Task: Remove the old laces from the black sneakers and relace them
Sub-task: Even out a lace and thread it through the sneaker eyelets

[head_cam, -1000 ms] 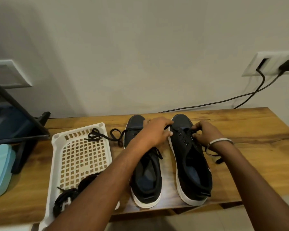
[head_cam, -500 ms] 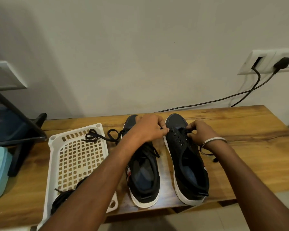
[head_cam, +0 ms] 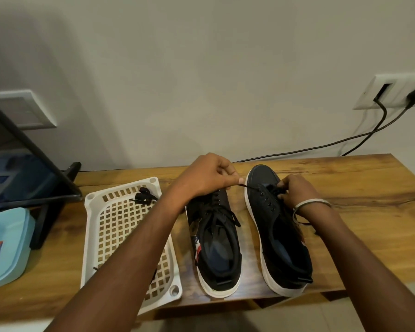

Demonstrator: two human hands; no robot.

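While pinched by both hands [head_cam: 211, 176] [head_cam: 295, 195], lace [head_cam: 248, 186] taut across right sneaker [head_cam: 280, 236]

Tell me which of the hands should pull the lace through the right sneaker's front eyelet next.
Left, probably. The left hand already pinches the lace end, stretched taut from the right sneaker's front eyelet. The right hand is down at the eyelets, seemingly feeding it.

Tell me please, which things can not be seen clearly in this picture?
- Head view: toe of the left sneaker, hidden by the left hand.
- Head view: lace on the right sneaker's far side, hidden by the right hand.
- Head view: white basket's near contents, hidden by the forearm.
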